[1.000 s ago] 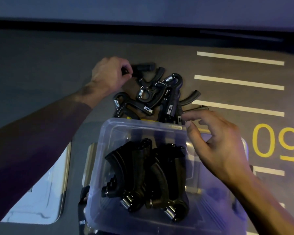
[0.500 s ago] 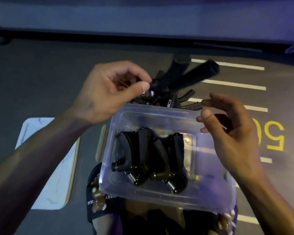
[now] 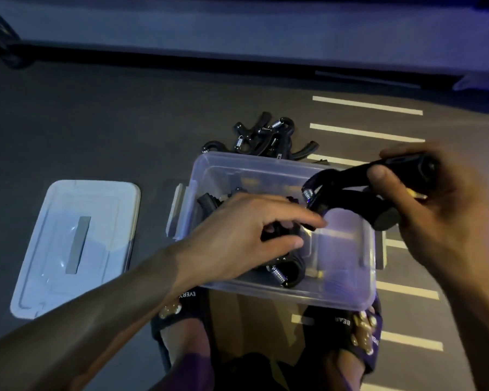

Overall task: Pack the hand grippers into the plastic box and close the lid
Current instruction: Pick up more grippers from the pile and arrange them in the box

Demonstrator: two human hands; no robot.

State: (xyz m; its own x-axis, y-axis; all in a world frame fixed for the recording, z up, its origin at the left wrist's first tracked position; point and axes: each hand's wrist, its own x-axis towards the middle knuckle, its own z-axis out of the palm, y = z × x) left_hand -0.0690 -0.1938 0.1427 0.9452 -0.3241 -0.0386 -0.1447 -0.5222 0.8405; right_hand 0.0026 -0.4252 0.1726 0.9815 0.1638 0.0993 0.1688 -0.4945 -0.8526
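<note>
Head view shows the person crouched over the clear plastic box (image 3: 347, 292) on the floor, right hand (image 3: 446, 221) curled round a black hand gripper (image 3: 347, 190) held over the box's right end, fingers wrapped on one handle, so that grip is closed on it. Left hand (image 3: 243, 238) is down inside the box with fingers loosely spread on the packed grippers (image 3: 283, 273), looks more like pressing or nudging than holding. More loose grippers (image 3: 266, 136) sit piled on the floor just past the far rim, and the lid (image 3: 74, 244) lies flat off to the left. These look stiff and springy, probably light but tangle-prone, so grabbing one by a handle rather than the spring seems smartest
</note>
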